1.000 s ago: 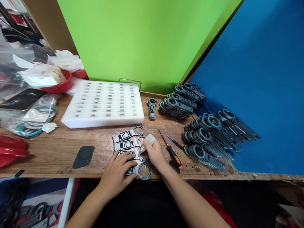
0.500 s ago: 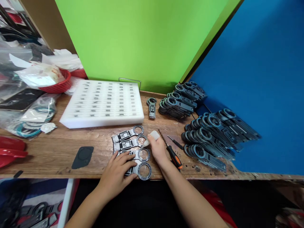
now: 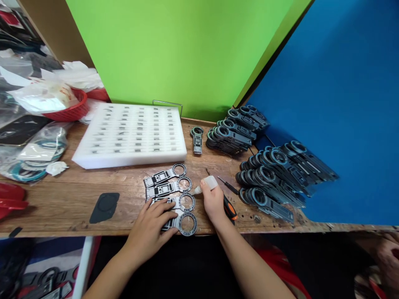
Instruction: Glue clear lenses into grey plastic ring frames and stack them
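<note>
While my left hand (image 3: pixel 151 222), fingers spread, lies over the two nearer parts (image 3: pixel 177 223), my right holds the bottle (image 3: pixel 212 182), nozzle (image 3: pixel 198 190) leftward, just beside their rings (image 3: pixel 193 202).

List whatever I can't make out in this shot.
All in the head view:
- Left ends of the two nearest ringed parts: covered by the left hand.
- Contents of the bottle: unreadable, partly behind the right hand.
- Middle of the orange-black screwdriver: behind that hand.
- Red object: cut off by the left edge.
- Slivers in the white block: too small.
</note>
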`<state>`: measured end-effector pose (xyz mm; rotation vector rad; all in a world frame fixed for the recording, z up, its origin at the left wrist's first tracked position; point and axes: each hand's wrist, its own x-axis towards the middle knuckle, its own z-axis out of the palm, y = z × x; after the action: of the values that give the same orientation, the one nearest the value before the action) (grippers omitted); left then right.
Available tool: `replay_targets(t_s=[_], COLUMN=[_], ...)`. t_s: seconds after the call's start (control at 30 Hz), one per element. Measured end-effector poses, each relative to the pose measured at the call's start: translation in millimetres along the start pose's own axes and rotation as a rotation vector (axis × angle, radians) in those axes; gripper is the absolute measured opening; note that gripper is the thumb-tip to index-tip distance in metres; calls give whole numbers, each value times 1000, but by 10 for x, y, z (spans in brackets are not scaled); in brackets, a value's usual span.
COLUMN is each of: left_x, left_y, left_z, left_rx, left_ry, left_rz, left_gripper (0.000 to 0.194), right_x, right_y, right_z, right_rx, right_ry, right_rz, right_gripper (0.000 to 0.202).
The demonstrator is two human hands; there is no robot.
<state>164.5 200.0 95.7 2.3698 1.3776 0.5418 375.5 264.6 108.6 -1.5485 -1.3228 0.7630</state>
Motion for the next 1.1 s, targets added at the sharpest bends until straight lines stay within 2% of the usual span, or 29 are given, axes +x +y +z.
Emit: replay_targets(t_s=[0.5, 0.57, 0.7, 0.8, 0.93, 1.1], left_x=[-1, 3, 7, 21, 143, 475], left_y=[7, 6, 34, 95, 140, 29], left_z=[-8, -7, -39, -113, -207, -173], left_rx=[26, 29, 37, 64, 94, 120], left_ry=[-19, -28, -50, -53, 18, 191], left_rz=[-8, -16, -17, -2, 6, -193], left_gripper=[27, 26, 25, 26, 31, 26], right_x=[-254, -259, -143, 0, 154, 263], right_y=[9, 24, 79, 79, 12, -30], right_z=[-172, -173, -137, -74, 71, 298], right_rx=[-66, 19, 375, 485, 547, 501], right_ry=[-71, -51, 20, 13, -43, -81], right_rz=[-5, 51, 302, 376, 381, 301], right_gripper=[34, 32, 34, 37, 40, 31])
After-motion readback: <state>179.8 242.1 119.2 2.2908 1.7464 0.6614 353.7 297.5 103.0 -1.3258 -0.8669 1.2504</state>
